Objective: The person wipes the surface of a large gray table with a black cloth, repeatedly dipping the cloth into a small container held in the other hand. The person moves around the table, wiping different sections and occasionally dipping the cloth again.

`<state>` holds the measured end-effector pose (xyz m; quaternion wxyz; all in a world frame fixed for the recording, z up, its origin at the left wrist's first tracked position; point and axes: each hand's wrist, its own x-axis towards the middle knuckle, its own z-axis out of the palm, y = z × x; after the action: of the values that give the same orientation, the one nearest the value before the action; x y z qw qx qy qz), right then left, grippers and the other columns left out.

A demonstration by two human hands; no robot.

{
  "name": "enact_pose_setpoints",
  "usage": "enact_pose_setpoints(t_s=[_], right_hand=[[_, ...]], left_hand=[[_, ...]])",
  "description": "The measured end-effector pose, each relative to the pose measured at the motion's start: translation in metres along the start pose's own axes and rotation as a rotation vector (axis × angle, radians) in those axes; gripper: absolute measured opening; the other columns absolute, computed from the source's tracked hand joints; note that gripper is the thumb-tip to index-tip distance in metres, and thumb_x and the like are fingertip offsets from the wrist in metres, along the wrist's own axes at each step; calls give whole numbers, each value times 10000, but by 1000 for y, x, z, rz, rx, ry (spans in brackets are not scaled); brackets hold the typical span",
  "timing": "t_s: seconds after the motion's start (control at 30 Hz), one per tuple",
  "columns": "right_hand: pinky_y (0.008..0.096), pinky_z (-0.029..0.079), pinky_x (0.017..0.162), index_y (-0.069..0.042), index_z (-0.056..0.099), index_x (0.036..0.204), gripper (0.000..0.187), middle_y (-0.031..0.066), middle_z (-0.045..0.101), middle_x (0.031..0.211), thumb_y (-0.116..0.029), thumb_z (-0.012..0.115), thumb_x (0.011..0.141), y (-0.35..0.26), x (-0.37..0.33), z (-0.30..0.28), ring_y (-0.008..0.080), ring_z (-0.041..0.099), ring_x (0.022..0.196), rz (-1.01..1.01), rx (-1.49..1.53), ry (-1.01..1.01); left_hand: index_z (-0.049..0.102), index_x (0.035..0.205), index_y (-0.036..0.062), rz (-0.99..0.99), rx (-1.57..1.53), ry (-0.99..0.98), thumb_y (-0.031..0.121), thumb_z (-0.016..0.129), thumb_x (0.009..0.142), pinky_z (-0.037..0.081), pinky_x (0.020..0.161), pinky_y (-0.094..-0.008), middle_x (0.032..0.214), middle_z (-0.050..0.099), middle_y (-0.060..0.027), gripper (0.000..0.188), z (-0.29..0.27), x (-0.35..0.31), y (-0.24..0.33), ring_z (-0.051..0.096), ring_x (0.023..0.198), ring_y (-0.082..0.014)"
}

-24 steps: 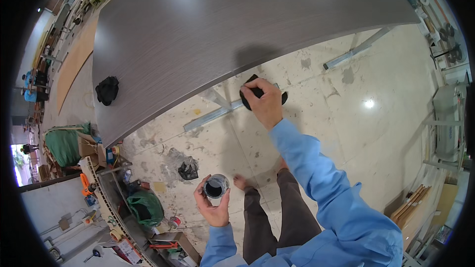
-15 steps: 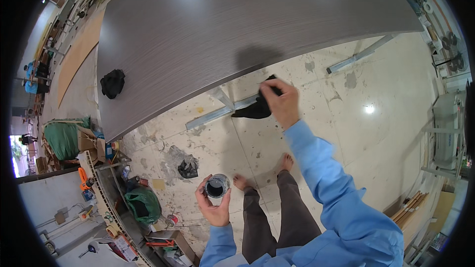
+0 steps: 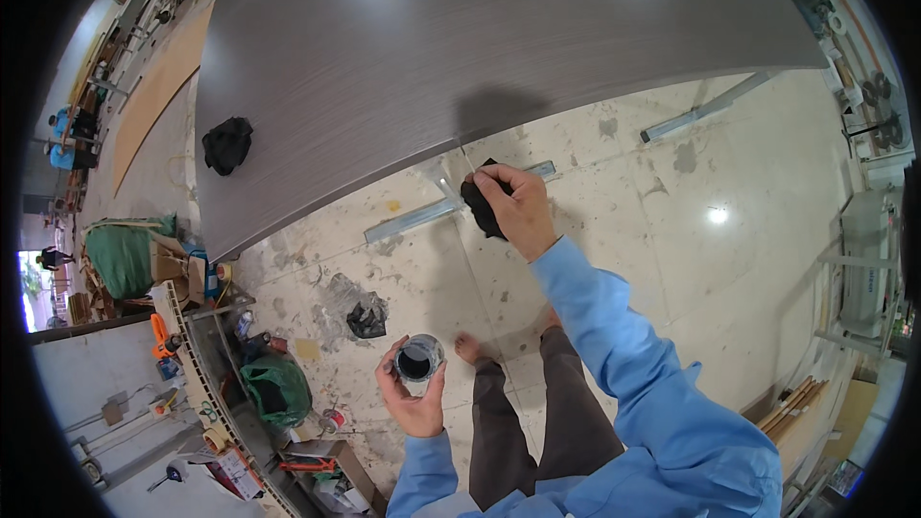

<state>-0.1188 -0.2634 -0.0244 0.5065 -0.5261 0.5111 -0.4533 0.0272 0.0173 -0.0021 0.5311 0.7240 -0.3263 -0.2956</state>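
My left hand (image 3: 414, 407) is closed around a clear cup (image 3: 435, 350) with dark, nearly black contents, held low in front of my legs. My right hand (image 3: 521, 206) pinches a black cloth (image 3: 483, 212), which hangs below the fingers, just off the front edge of a large dark grey wood-grain panel (image 3: 403, 67). A thin stick-like thing shows between those fingers and the panel's edge; its kind is too small to make out. On the panel's left end lies a second crumpled black cloth (image 3: 227, 145).
Metal support legs (image 3: 413, 221) jut out beneath the panel. Crumpled black plastic (image 3: 366, 319) lies on the stained tile floor. At left stand a green sack (image 3: 278, 391) and a cluttered shelf; a long tan board (image 3: 163, 101) lies beyond. Two people in blue are far left.
My right hand has shifted left with the black cloth, which now hangs more bunched. A thin stick-like tip has come into sight by the panel edge. My left hand holds the cup almost unmoved.
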Motion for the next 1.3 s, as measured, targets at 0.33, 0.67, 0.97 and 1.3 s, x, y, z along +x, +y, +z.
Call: enact_pose_setpoints(t_s=[0.33, 0.67, 0.97, 1.3], right_hand=[[323, 546, 754, 0, 758, 987, 184, 127, 754, 843, -174, 716, 942, -6, -7, 27, 191, 709, 779, -77, -79, -21], [286, 532, 749, 5, 756, 976, 152, 91, 750, 837, -140, 711, 966, -9, -7, 28, 122, 670, 793, -65, -24, 215], [277, 532, 755, 25, 760, 941, 158, 72, 757, 840, -132, 751, 922, -27, -16, 50, 96, 660, 802, -95, -107, 336], [281, 526, 704, -6, 754, 902, 89, 51, 732, 797, -83, 792, 878, -6, -13, 41, 116, 659, 751, -116, -100, 412]], left_hand=[[494, 1349, 7, 18, 5, 34, -29, 873, 741, 470, 1108, -403, 1404, 574, -221, 718, -25, 2, -11, 586, 1281, -287], [504, 1344, 9, 20, -63, 15, -25, 880, 729, 474, 1102, -400, 1386, 602, -221, 722, -59, 21, -23, 612, 1247, -278], [506, 1351, 6, 19, -109, 2, -19, 880, 732, 475, 1099, -401, 1390, 603, -209, 724, -92, 36, -23, 608, 1253, -269], [497, 1345, 8, 33, -20, -22, -20, 879, 724, 461, 1108, -406, 1391, 585, -229, 729, -83, 42, -15, 592, 1277, -298]])
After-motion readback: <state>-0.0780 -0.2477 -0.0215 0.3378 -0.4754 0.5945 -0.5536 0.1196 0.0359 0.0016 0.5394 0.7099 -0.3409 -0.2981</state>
